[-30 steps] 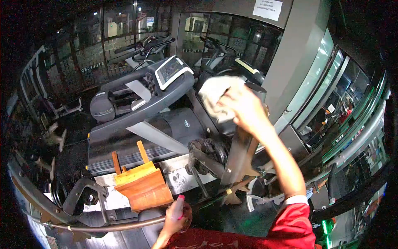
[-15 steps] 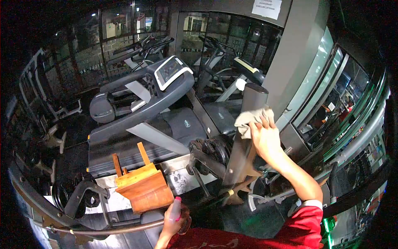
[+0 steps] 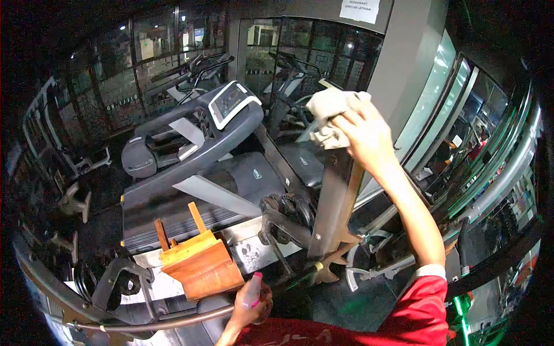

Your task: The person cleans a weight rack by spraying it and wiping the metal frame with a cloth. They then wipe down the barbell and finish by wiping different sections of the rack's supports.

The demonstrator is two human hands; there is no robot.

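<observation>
Two hands are at work, with one cloth and one spray bottle. The right hand [image 3: 366, 135] is raised far and to the right, its fingers curled and pressed together around the pale, bunched cloth [image 3: 328, 114]. The cloth sits left of the fingers, against the top of one grey post [image 3: 334, 202]. The left hand [image 3: 249, 304] is low and near, fingers wrapped around the spray bottle [image 3: 254, 289], whose pink top shows above them. One wooden stand [image 3: 199, 262] sits just left of that hand. One treadmill [image 3: 190, 153] lies farther left. One paper sign [image 3: 359, 8] hangs high on the far wall, its print too small to read with certainty.
</observation>
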